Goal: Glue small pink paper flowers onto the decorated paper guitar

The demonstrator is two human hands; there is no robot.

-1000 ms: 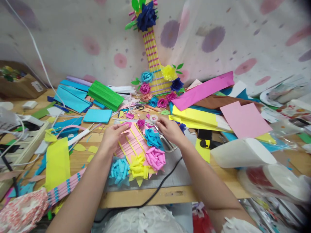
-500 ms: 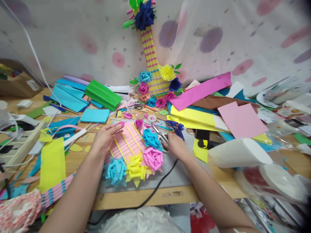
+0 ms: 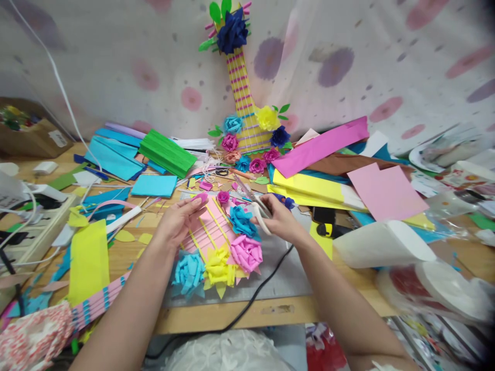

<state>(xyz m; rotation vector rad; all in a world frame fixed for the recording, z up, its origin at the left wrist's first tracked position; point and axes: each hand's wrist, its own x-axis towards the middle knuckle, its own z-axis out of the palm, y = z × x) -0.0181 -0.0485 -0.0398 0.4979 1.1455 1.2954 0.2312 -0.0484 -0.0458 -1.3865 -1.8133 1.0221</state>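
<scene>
My right hand (image 3: 281, 219) grips a pair of scissors (image 3: 263, 214) by its white handles, with the blades pointing up and left above the table. Between the fingertips of my left hand (image 3: 181, 216) is a small magenta paper piece (image 3: 201, 198). Just beneath and beside that hand lies a pink paper panel (image 3: 216, 229) with yellow strips across it. Paper flowers edge the panel: a blue one (image 3: 243, 221), a pink one (image 3: 246, 252), a yellow one (image 3: 220, 265) and a light blue one (image 3: 188, 273).
A yellow paper guitar (image 3: 243, 93) with flowers leans at the back. Folded crepe paper, including a green piece (image 3: 167, 153) and a magenta strip (image 3: 323, 147), lies around. A blue glue gun (image 3: 286, 201) sits behind my right hand. A black cable (image 3: 257, 291) crosses the front edge.
My right hand has lifted the scissors off the mat and brought them up and slightly left. My left hand still holds the magenta piece, with the view shifted slightly.
</scene>
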